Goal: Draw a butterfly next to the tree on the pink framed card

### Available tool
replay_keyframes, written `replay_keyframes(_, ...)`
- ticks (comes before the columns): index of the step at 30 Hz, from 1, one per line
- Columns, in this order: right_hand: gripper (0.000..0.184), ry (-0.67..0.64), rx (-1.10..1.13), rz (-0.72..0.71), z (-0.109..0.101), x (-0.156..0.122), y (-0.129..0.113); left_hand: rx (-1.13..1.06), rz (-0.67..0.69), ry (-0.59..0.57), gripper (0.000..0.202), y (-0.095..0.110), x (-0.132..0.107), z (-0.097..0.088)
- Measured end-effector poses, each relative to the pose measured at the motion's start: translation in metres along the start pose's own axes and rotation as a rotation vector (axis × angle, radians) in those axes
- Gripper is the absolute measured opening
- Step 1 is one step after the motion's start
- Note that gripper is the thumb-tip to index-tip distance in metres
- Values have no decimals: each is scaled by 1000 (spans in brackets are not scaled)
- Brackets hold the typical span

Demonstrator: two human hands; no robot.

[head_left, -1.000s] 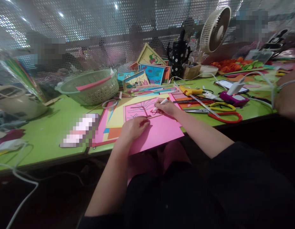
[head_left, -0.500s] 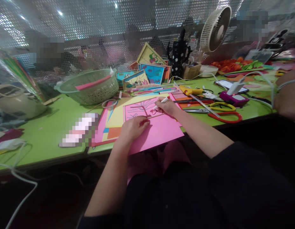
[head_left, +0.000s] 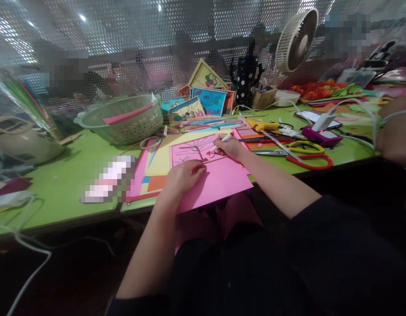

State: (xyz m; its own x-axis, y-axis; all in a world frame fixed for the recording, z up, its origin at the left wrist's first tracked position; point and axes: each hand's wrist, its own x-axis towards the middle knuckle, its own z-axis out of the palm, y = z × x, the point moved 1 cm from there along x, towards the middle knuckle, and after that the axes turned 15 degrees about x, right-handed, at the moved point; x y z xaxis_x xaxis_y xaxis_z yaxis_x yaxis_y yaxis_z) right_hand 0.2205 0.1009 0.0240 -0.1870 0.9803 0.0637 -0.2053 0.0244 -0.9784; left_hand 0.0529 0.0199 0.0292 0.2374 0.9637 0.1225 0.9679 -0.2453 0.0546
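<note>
My right hand is closed around a white marker pen with a red end, its tip down at the drawing. Under it lies a framed pink picture with dark branch-like lines and a red outline near the pen tip. Flat along the picture's lower left edge rests my left hand, fingers stretched out and holding nothing. Below both hands a plain pink sheet juts over the table's front edge, and yellow paper shows at its left.
Right of my hand lie scissors with red and yellow handles, a yellow glue gun and a purple plug block. Behind are several markers, framed pictures, a green basket and a fan. Another person's arm is at right.
Hardly anything differs. My right hand keeps its place with the marker, and a little more red shows by the pen tip; my left hand stays still.
</note>
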Motion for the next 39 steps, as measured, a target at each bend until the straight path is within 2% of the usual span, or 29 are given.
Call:
replay_keyframes(14,30,48,-43,29,2,1,0,0,-36,-4,26,0,2,5)
replay_keyframes(20,33,21,-51,11,2,1,0,10,-61,-5,26,0,3,5)
replay_keyframes(39,32,26,-33,4,0,3,2,-14,-17,10,27,0,2,4)
